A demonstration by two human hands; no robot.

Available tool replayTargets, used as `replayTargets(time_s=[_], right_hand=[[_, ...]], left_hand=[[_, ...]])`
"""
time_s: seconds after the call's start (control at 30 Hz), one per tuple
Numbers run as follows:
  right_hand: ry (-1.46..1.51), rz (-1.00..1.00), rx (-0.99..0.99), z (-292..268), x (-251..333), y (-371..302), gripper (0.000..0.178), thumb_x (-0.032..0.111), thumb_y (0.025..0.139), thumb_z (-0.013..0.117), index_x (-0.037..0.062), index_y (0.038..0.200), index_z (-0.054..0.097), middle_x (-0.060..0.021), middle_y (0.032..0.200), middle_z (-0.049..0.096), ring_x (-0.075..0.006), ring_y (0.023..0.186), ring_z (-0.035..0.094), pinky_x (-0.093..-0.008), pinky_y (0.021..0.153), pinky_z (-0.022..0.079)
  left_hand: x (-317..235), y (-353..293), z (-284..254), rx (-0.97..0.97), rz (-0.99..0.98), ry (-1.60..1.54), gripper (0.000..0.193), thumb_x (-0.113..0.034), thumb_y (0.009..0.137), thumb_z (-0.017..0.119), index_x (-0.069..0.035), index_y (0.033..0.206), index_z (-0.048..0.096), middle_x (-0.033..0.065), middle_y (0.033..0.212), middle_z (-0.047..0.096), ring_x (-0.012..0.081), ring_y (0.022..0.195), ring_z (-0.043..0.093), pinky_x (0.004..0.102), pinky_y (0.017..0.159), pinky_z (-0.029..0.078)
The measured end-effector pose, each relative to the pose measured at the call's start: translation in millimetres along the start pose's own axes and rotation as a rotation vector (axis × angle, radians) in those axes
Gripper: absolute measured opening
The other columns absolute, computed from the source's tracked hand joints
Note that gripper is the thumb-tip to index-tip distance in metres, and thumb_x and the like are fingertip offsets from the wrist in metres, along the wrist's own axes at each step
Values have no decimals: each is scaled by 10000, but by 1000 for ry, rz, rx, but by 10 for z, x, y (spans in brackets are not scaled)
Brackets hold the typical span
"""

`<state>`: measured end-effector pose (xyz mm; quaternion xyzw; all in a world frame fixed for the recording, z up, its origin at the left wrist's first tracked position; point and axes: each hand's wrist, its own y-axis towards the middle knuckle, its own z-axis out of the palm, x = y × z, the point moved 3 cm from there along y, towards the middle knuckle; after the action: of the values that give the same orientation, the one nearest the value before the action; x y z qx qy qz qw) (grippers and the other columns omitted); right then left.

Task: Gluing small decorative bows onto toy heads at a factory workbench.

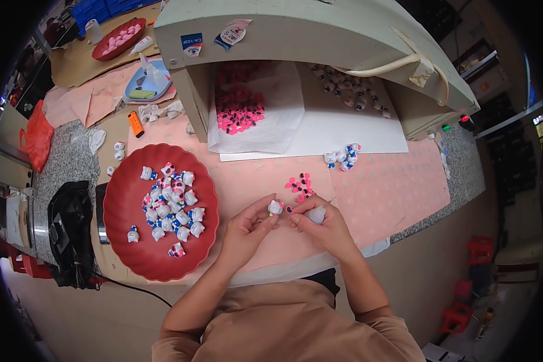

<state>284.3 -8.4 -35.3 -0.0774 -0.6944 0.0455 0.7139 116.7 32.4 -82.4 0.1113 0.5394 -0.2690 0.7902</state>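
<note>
Between the thumb and fingers of my left hand (250,224) is a small white cat-like figurine (275,207). My right hand (325,228), close beside it, pinches a tiny pink and black piece (290,210) at the fingertips. A translucent white squeeze bottle (315,215) is also tucked in that hand. Just beyond the hands, several loose pink and black pieces (300,186) lie on the pink sheet. To the left stands a red scalloped bowl (119,208) of white, blue and pink figurines (170,204).
A grey-green arched housing (320,33) stands at the back. Under it lie white paper with many pink pieces (241,110) and white figurines (356,90). More figurines (342,157) sit before it. An orange lighter (136,124), blue tray (145,90) and black bag (71,235) are at left.
</note>
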Motion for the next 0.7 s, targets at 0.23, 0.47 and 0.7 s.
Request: replayTargets(time_s=[0.23, 0.47, 0.7], right_hand=[[51, 53, -13, 43, -119, -1, 120, 69, 893, 633, 16, 1000, 630, -18, 900, 613, -71, 786, 568, -217, 708, 472], [171, 113, -20, 77, -176, 27, 69, 64, 889, 636, 19, 931, 603, -43, 892, 628, -82, 769, 574, -230, 697, 479], [222, 126, -27, 82, -206, 72, 123, 33, 864, 651, 42, 906, 535, -49, 854, 605, -97, 747, 572, -245, 672, 476]], left_hand=[[41, 2, -25, -25, 15, 69, 448, -19, 917, 580, -31, 1352, 475, 85, 1053, 658, 110, 933, 629, 244, 817, 512], [58, 5, -31, -25, 53, 118, 437, -20, 909, 595, -38, 1335, 499, 89, 1044, 657, 105, 941, 625, 245, 807, 514], [49, -15, -19, 22, 46, 179, 451, 35, 914, 547, -27, 1353, 464, 107, 1275, 562, 135, 1061, 585, 284, 921, 492]])
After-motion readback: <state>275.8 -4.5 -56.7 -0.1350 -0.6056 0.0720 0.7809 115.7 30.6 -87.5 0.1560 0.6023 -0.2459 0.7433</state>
